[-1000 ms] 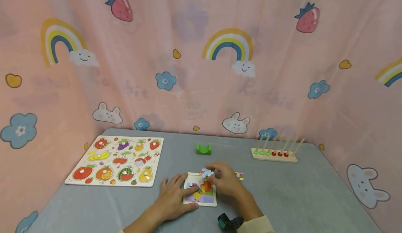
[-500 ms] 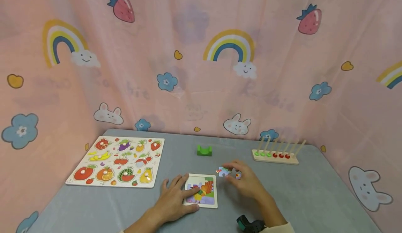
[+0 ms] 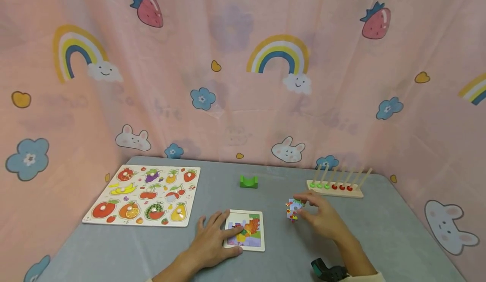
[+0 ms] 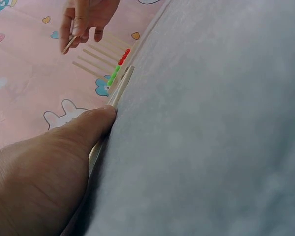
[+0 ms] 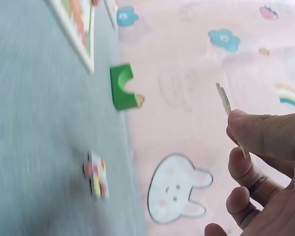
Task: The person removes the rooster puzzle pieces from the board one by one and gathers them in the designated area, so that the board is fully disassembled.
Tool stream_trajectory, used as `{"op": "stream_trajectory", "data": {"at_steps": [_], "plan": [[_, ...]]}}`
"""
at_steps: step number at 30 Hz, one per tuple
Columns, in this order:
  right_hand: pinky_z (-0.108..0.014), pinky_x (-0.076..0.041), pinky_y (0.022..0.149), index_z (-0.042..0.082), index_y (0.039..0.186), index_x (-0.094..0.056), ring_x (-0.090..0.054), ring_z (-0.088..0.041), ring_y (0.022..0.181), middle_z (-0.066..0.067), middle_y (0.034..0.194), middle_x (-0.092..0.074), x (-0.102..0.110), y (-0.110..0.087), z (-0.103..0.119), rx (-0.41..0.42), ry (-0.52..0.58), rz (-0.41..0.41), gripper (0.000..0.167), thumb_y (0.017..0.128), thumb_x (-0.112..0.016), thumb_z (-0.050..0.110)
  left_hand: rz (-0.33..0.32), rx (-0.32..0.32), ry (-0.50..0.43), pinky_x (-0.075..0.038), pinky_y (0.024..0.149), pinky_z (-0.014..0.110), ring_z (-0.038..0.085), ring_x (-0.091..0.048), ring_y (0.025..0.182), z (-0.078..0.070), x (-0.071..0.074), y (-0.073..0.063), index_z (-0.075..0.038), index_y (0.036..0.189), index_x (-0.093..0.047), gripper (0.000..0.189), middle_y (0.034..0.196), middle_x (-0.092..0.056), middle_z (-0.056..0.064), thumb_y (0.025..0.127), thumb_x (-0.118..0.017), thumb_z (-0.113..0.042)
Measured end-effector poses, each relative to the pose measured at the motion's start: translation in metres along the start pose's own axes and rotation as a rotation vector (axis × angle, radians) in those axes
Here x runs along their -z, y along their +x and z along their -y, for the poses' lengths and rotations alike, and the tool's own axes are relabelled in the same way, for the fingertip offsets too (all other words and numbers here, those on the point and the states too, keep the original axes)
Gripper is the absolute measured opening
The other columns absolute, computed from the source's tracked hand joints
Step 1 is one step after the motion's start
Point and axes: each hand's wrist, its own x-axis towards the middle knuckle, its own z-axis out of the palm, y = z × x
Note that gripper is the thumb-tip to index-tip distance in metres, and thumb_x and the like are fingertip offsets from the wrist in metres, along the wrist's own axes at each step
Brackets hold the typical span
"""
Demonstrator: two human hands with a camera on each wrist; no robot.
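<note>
My left hand (image 3: 215, 239) rests with spread, fairly straight fingers on a small jigsaw puzzle (image 3: 250, 242) in a pale wooden tray, the thumb along its near edge. Part of the picture, orange, yellow and green on lilac, is filled in; the upper left shows bare board. To the right of the tray, my right hand (image 3: 322, 215) pinches a light-blue puzzle piece (image 3: 296, 204) between thumb and fingers. In the right wrist view this piece (image 5: 224, 98) is edge-on, raised above the table. A loose colourful puzzle piece (image 5: 98, 176) lies on the table below; the held one partly overlaps it in the head view.
A large fruit knob puzzle board (image 3: 142, 220) lies at the left. At the back stand a green notched block (image 3: 248, 183) and, to the right, a wooden peg rack (image 3: 334, 191) with green and red beads. A pink patterned curtain (image 3: 243, 104) hangs behind the grey table (image 3: 398, 231).
My right hand has carried the puzzle piece from above the tray to the right, over the loose piece. The left hand has stayed on the puzzle.
</note>
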Motion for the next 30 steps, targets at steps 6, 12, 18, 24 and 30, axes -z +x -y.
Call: {"op": "stream_trajectory", "data": {"at_steps": [6,12,18,24,30], "plan": [[-0.052,-0.043,0.083,0.007,0.117,-0.067,-0.056,-0.020,0.099,0.001,0.106,-0.062,0.013,-0.008,-0.014,-0.018,0.000,-0.007,0.031,0.087,-0.072,0.006,0.000,0.004,0.002,-0.014,0.095,0.071,0.036,-0.033,0.132,0.001,0.001,0.000,-0.038,0.131,-0.061,0.058,0.149,-0.037,0.011,0.081,-0.061,-0.066],[-0.053,-0.045,0.080,0.005,0.116,-0.067,-0.055,-0.016,0.095,0.000,0.101,-0.061,0.018,-0.016,-0.030,-0.015,-0.030,-0.027,0.031,0.085,-0.073,0.005,0.005,0.002,0.008,-0.015,0.095,0.070,0.036,-0.033,0.132,0.000,0.001,0.001,-0.038,0.132,-0.061,0.058,0.149,-0.037,0.011,0.081,-0.060,-0.067],[-0.048,-0.044,0.078,0.002,0.117,-0.067,-0.051,-0.019,0.090,0.000,0.095,-0.058,0.019,-0.024,-0.047,-0.107,-0.032,-0.018,0.031,0.085,-0.071,0.002,0.011,0.004,0.004,-0.014,0.096,0.070,0.036,-0.032,0.133,0.000,0.000,0.000,-0.038,0.132,-0.060,0.058,0.149,-0.036,0.011,0.082,-0.059,-0.067],[-0.038,-0.042,0.074,0.002,0.116,-0.068,-0.051,-0.021,0.088,0.000,0.097,-0.059,0.017,-0.027,-0.062,-0.170,-0.090,-0.015,0.034,0.082,-0.073,-0.001,0.016,0.011,0.003,-0.013,0.096,0.070,0.036,-0.031,0.133,-0.001,0.001,0.000,-0.039,0.132,-0.060,0.058,0.149,-0.036,0.011,0.082,-0.059,-0.067],[-0.036,-0.041,0.073,0.002,0.115,-0.069,-0.050,-0.019,0.088,0.000,0.100,-0.061,0.013,-0.028,-0.074,-0.198,-0.110,0.002,0.034,0.081,-0.074,-0.001,0.018,0.011,0.004,-0.013,0.096,0.070,0.036,-0.031,0.133,-0.001,0.002,0.000,-0.038,0.132,-0.060,0.058,0.149,-0.036,0.011,0.082,-0.059,-0.067]]}}
